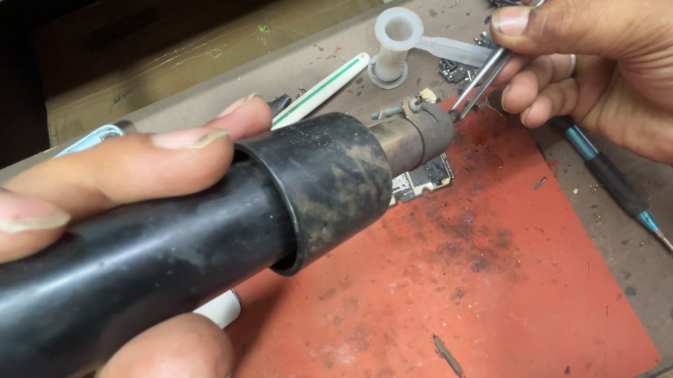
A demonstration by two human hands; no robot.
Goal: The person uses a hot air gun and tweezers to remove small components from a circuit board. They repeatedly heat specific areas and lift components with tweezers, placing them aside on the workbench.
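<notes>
While the left hand (pixel 53 291) wraps its fingers and thumb around a black hot-air tool (pixel 181 242) across the frame's left half, the metal nozzle (pixel 414 135) hovers over a small circuit board (pixel 424 176) on the red mat (pixel 462 286); at upper right, the right hand (pixel 632 48) pinches metal tweezers (pixel 505 51), tips beside the nozzle.
</notes>
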